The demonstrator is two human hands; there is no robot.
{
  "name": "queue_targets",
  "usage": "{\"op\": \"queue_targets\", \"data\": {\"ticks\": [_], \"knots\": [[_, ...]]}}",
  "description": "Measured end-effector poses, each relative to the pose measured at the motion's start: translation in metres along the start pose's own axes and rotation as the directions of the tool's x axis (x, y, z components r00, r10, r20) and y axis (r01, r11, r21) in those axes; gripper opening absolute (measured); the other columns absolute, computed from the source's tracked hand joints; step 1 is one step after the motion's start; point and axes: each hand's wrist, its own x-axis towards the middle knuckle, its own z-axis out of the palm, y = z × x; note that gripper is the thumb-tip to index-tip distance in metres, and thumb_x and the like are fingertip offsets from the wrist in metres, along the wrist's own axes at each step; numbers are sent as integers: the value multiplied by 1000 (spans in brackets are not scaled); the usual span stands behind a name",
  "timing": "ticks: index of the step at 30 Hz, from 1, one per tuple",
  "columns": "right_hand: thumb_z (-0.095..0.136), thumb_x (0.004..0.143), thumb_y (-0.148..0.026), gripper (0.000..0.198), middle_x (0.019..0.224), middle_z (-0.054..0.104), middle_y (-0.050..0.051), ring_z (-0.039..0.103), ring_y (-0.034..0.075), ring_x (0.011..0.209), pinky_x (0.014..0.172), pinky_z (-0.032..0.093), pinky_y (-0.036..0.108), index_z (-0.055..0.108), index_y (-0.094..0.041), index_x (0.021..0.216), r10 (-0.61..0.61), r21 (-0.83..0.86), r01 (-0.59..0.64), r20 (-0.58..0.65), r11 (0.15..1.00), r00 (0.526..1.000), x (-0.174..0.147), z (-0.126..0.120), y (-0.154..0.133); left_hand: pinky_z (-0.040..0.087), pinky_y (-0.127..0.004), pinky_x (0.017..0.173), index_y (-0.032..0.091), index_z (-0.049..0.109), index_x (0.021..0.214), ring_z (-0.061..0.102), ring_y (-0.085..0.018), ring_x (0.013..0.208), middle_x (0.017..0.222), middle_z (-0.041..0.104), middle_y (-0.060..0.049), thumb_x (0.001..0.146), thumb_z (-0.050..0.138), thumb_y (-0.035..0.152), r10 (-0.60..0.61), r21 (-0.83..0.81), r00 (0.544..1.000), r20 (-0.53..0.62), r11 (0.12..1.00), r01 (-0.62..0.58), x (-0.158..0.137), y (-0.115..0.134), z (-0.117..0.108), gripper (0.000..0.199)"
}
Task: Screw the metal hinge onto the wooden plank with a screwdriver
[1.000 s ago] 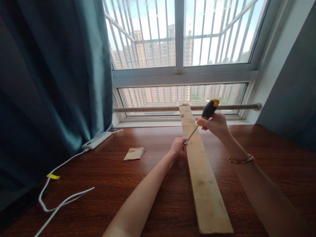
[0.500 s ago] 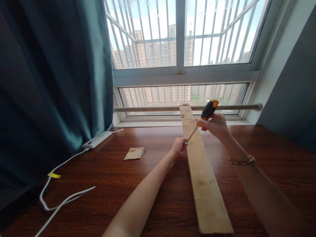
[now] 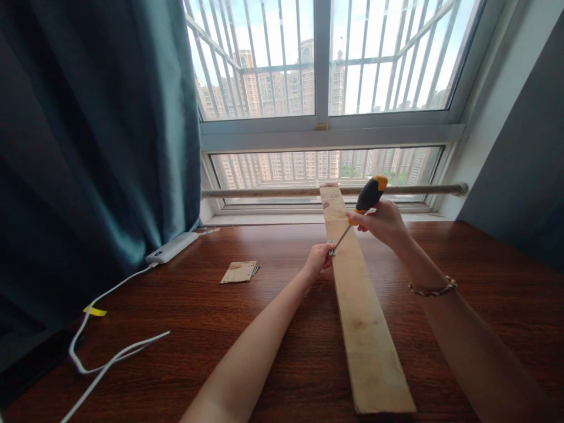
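A long wooden plank (image 3: pixel 363 317) lies lengthwise on the dark wooden tabletop, its far end overlapping the window rail in view. At its left edge my left hand (image 3: pixel 318 259) is closed, fingertips pinching a small silvery metal fitting (image 3: pixel 331 243) against the wood; its exact kind is too small to make out. My right hand (image 3: pixel 384 223) is closed around a black and yellow screwdriver (image 3: pixel 370 194). The screwdriver slants down to the left, and its tip meets the fitting beside my left fingertips.
Left of the plank sits a small flat wooden piece (image 3: pixel 238 272) with several screws (image 3: pixel 255 269) at its right edge. A white power strip (image 3: pixel 171 248) with a white cable (image 3: pixel 110 281) lies near the dark curtain (image 3: pixel 110 117). A metal rail (image 3: pixel 264 192) crosses before the window.
The screwdriver and right hand have shifted very slightly left. Its tip stays at the fitting, and my left hand keeps its hold. The whole view has moved a little.
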Motion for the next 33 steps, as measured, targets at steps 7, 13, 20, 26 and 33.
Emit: {"op": "queue_targets", "data": {"ticks": [7,13,20,26,33], "knots": [[75,54,-38,33,66,65,4,59,13,45,39,48,22,57,-13,68,-45,273,16,100,962,994,0,1,2,14,-23,37,17,43,51,27,-5,31,36,34,4,72,48,45,-1,-2,1000,-1,1000,1,0,0,0,35],[74,56,-40,34,68,66,4,60,14,46,40,49,23,55,-15,69,-42,231,27,63,973,997,-2,-4,-2,14,-23,38,15,48,55,27,-5,32,39,35,5,71,49,45,-16,-2,1000,8,1000,16,2,-2,-1,34],[73,57,-37,31,70,66,4,61,15,48,41,50,23,56,-15,70,-41,190,24,85,982,996,-2,-2,-2,14,-24,38,16,46,52,28,-6,31,36,34,4,72,49,43,-5,16,1000,-1,1000,5,2,-2,-2,34],[74,57,-40,34,70,66,4,60,14,47,41,50,23,56,-15,70,-44,232,25,79,972,996,-3,-1,-1,14,-23,38,16,45,51,28,-5,32,36,34,5,71,50,46,4,24,1000,2,1000,-4,-1,1,0,36],[72,59,-40,33,71,66,5,60,14,48,41,49,22,57,-14,71,-82,214,58,105,975,991,-4,-2,-4,14,-23,38,16,46,52,28,-5,32,37,35,5,71,49,45,9,20,1000,7,1000,-9,1,-1,-1,35]]}}
